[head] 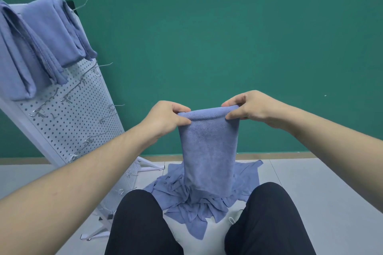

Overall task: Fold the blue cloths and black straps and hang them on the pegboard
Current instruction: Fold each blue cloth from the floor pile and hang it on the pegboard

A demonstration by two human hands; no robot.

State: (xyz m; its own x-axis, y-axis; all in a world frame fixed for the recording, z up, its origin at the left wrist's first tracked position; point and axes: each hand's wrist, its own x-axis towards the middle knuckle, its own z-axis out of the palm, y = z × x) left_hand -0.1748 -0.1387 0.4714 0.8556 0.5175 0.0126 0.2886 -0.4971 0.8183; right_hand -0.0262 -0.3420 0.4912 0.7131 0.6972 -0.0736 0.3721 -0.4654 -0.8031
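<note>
A folded blue cloth [208,147] hangs in front of me, held up by its top fold. My left hand [165,118] pinches the fold's left end and my right hand [251,107] pinches its right end. Below it, a heap of loose blue cloths [186,203] lies on the floor between my knees. At the left stands a white pegboard [68,114], tilted, with metal hooks; folded blue cloths [39,43] hang over its upper hooks. No black strap is clearly visible.
A green wall [228,37] rises behind everything. The pegboard's white feet [97,232] reach onto the grey floor by my left leg. My black-trousered legs [267,219] fill the bottom of the view.
</note>
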